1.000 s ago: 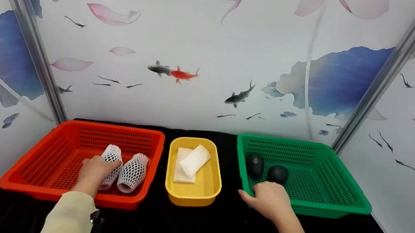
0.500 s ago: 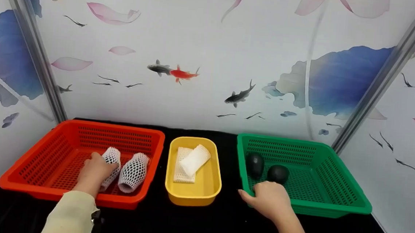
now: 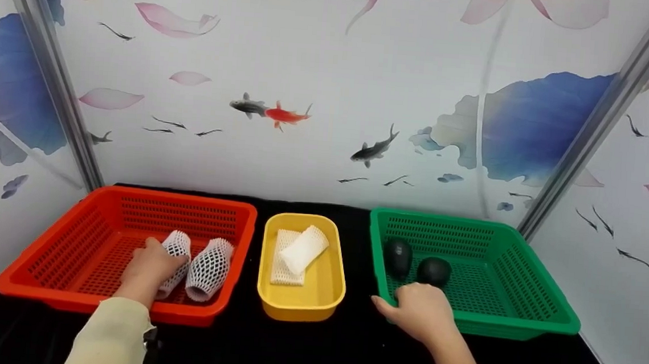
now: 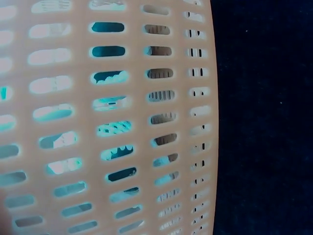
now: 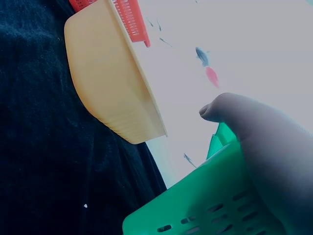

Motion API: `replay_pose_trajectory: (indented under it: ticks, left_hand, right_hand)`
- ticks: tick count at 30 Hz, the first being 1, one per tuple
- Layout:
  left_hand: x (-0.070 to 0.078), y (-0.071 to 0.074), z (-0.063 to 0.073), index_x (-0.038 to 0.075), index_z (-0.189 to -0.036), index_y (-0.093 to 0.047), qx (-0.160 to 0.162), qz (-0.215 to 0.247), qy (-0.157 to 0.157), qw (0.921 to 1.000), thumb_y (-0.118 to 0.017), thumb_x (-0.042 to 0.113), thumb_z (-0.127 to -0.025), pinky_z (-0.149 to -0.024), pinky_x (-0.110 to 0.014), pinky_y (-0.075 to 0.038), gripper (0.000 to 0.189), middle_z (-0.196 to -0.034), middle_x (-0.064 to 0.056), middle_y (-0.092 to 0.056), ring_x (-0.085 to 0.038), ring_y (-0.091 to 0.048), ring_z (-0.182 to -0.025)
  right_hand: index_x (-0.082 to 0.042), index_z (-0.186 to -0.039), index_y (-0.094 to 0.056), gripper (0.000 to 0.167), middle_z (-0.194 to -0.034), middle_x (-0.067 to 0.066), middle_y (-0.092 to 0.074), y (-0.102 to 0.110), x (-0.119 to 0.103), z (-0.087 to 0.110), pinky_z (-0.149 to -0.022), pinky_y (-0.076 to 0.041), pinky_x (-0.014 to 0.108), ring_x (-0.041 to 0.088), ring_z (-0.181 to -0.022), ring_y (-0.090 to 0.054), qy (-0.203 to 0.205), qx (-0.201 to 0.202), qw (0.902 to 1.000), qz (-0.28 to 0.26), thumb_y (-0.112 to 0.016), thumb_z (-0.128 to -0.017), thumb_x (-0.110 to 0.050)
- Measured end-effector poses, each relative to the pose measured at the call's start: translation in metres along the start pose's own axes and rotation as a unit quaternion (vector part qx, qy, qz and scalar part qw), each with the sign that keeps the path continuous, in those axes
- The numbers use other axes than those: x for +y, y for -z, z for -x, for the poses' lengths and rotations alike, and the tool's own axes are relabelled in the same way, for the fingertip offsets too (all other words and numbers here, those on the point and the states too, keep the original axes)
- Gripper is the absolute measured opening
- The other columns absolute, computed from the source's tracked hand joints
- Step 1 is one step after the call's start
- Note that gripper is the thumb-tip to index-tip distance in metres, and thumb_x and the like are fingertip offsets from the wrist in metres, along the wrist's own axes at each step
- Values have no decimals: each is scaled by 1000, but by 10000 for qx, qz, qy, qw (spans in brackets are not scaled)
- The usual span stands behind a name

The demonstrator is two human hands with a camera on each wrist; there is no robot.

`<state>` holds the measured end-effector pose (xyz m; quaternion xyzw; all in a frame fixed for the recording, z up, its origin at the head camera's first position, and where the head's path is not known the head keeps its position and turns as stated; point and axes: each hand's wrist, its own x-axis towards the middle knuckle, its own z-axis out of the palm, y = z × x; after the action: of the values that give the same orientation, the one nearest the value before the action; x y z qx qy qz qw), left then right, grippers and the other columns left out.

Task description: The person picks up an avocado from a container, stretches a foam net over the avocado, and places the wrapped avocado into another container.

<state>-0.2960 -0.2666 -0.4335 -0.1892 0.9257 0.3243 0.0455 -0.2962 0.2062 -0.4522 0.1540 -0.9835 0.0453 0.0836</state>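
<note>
In the head view my left hand (image 3: 150, 267) is inside the red basket (image 3: 68, 255), thumb and fingers about an avocado in a white foam net (image 3: 176, 246). Its fingertips are hidden behind the palm. A second netted avocado (image 3: 209, 269) lies just to the right. My right hand (image 3: 424, 312) holds the near left rim of the green basket (image 3: 520, 322); its thumb (image 5: 230, 110) shows over that rim in the right wrist view. Behind the hand, two bare dark avocados (image 3: 398, 257) lie in the green basket.
Between the baskets stands a yellow tub (image 3: 299, 311) with two flat white foam nets (image 3: 303, 250) in it. All three stand on a black cloth (image 3: 301, 357). A printed wall (image 3: 325, 165) rises behind. The basket's slotted wall (image 4: 132, 88) fills much of the left wrist view.
The avocado in my left hand has been lowered a little and shifted slightly, and the hand stays round it. My right hand keeps its place on the green rim.
</note>
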Motion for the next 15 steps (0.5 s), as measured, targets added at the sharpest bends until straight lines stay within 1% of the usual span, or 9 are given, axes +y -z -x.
replay_pose_trajectory:
  ticks: [5, 9, 12, 15]
  left_hand:
    - [0, 1, 0, -19, -135, -27, -31, -304, -200, 9993, -60, 43, -93, -83, -57, -45, 82, -123, -42, -43, -50, -51, -106]
    - [0, 1, 0, -18, -131, -33, -23, -393, -314, 9987, -59, 43, -94, -79, -54, -47, 77, -118, -40, -48, -46, -54, -101]
    - [-1, 1, 0, -18, -130, -35, -29, -406, -370, 9985, -58, 43, -94, -75, -50, -49, 74, -114, -37, -51, -42, -57, -95]
    - [-1, 1, -1, -18, -133, -32, -92, -422, -363, 9984, -55, 44, -95, -73, -48, -49, 76, -115, -36, -52, -39, -57, -93]
  right_hand:
    - [-19, -50, -36, 64, -46, -5, -27, 1, 0, 0, -44, -32, 32, 14, -40, -35, 18, -7, 10000, 20, -48, -91, -66]
    - [-19, -50, -36, 64, -46, -5, -28, 1, 0, 0, -44, -32, 32, 14, -41, -35, -1, -44, 10000, 5, -47, -91, -66]
    - [-19, -50, -36, 64, -46, -5, -28, 1, -1, 0, -45, -33, 32, 15, -41, -36, -13, -59, 10000, 17, -48, -91, -66]
    - [-18, -50, -36, 64, -46, -5, -28, 1, -1, 1, -45, -33, 33, 15, -41, -36, -15, -78, 10000, 18, -48, -91, -65]
